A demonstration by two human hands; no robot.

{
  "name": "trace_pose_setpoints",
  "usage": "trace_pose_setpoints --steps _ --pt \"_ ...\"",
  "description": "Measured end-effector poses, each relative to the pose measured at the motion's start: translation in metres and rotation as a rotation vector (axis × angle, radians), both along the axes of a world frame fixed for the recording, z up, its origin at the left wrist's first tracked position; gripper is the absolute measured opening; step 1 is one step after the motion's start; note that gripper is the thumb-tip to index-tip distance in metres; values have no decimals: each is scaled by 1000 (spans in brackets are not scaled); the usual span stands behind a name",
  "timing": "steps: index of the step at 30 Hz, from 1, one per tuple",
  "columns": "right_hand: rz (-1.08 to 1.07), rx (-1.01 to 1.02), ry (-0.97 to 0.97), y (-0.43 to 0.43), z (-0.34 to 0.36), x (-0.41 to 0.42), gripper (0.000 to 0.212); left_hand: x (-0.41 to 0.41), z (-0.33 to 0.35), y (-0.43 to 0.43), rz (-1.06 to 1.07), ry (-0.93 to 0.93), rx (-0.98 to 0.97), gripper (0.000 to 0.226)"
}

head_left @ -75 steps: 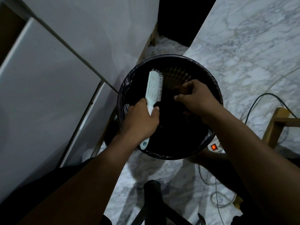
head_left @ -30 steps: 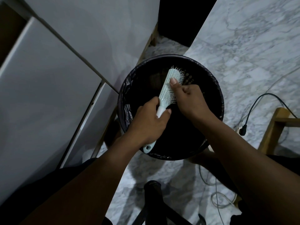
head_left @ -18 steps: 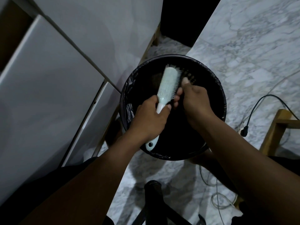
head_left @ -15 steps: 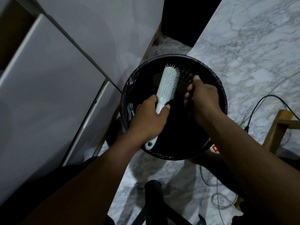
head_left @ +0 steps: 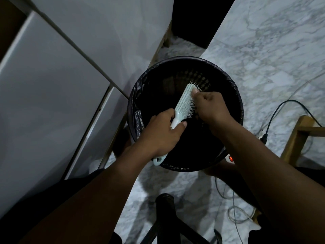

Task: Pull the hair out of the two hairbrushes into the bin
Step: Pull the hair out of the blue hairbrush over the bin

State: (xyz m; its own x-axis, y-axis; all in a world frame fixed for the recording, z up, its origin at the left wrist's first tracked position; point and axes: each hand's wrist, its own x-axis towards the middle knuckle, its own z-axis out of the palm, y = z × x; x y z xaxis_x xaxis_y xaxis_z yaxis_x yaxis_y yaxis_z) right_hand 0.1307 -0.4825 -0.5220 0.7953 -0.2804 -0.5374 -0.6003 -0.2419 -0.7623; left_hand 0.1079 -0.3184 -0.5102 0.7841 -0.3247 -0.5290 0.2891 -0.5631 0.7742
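A pale mint hairbrush [head_left: 185, 103] is held over the round black bin [head_left: 235, 95], which is lined with a dark bag. My left hand [head_left: 161, 134] is shut around the brush's handle, whose looped end sticks out below my palm. The bristles face right and up. My right hand [head_left: 211, 106] rests against the bristles near the brush's tip, fingers curled and thumb on the head. Any hair between those fingers is too dark to make out. Only one brush is in view.
White cabinet panels [head_left: 52, 85] stand to the left of the bin. A marble floor [head_left: 272, 50] spreads to the right, with a power strip [head_left: 230, 158], loose cables [head_left: 281, 110] and a wooden frame [head_left: 297, 138]. A black stand [head_left: 165, 213] rises at the bottom centre.
My right hand has come back from the bin's right side onto the bristles near the tip. The brush has tilted a little more to the right in my left hand.
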Motion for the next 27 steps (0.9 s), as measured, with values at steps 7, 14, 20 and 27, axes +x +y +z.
trace_pose_setpoints --steps 7,14,20,27 --pt "-379 623 116 3 14 10 43 7 5 -1 96 73 -87 18" --pt "-253 154 -45 5 11 8 12 7 3 2 94 30 22 18" --pt "-49 88 -152 1 8 2 37 5 3 1 25 45 6 17" --pt "-179 -77 -163 -10 -3 3 13 0 4 -1 -23 95 -70 12"
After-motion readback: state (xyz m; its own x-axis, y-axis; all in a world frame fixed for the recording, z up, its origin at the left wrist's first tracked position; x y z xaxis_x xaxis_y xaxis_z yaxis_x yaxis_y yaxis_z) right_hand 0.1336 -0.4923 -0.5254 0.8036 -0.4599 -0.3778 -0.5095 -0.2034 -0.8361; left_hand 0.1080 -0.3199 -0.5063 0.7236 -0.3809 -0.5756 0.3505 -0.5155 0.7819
